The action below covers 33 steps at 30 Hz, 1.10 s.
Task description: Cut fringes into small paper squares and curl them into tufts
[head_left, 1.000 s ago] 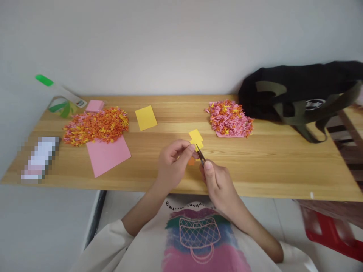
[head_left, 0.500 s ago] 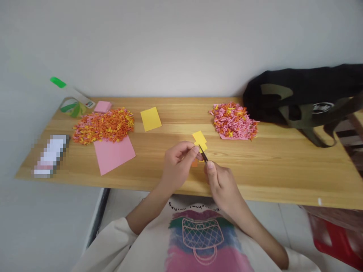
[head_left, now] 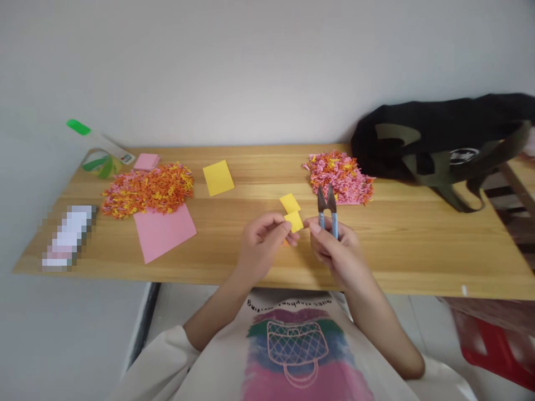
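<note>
My left hand [head_left: 264, 242] pinches a small yellow paper square [head_left: 295, 221] between thumb and fingers. In my right hand [head_left: 336, 245] are blue-handled thread snips [head_left: 327, 207], blades spread and pointing away from me, clear of the paper. My right forefinger reaches close to the paper's edge. Another small yellow paper piece [head_left: 289, 203] lies on the table just beyond. A bit of orange paper [head_left: 286, 243] shows partly under my left fingers.
A pile of orange, pink and yellow shreds [head_left: 150, 188] overlaps a pink paper sheet [head_left: 166, 234] on the left. Another shredded pile [head_left: 340, 178] lies right of centre, beside a black bag [head_left: 401, 145]. A yellow square sheet [head_left: 218, 178], a pink pad [head_left: 146, 161] and a pixelated phone-like object [head_left: 70, 234] are leftward.
My right hand has moved right and slightly up, turning the snips away from the paper so their spread blades show. My left hand keeps its pinch on the yellow paper.
</note>
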Each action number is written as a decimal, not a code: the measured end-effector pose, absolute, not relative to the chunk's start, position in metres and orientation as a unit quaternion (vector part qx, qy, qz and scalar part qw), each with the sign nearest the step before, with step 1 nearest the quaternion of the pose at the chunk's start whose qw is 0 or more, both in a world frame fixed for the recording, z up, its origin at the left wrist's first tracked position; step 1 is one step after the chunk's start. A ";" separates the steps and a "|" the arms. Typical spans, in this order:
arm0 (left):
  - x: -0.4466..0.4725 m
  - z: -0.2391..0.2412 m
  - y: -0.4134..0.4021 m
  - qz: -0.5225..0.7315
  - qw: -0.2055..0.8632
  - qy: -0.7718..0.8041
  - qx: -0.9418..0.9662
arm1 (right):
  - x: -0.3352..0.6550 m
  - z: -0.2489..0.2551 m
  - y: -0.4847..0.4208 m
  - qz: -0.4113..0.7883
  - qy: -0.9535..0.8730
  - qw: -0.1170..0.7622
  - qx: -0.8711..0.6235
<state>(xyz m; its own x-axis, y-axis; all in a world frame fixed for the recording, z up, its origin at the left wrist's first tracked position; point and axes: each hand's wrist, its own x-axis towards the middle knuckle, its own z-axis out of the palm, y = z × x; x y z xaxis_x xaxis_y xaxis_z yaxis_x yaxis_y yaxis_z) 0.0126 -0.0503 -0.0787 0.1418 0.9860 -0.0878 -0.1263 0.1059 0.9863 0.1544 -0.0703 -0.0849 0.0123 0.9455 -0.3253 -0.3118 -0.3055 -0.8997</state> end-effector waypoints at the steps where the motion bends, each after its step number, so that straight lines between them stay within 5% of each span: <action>1: 0.013 -0.078 -0.052 0.465 0.591 0.447 0.484 | 0.153 -0.083 -0.069 0.643 -0.302 0.502 -0.494; 14: 0.012 -0.078 -0.050 0.450 0.671 0.394 0.438 | 0.154 -0.078 -0.069 0.807 -0.222 0.394 -0.381; 33: 0.022 -0.072 -0.045 0.544 0.560 0.501 0.373 | 0.138 -0.101 -0.106 0.651 -0.402 0.427 -0.482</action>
<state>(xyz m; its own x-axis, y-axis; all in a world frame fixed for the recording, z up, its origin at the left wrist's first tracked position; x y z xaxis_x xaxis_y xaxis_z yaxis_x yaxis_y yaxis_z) 0.0222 -0.0454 -0.0724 -0.0933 0.9833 -0.1562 -0.2354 0.1307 0.9631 0.1378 -0.1061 -0.1007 -0.1704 0.9437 -0.2836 -0.1682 -0.3115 -0.9352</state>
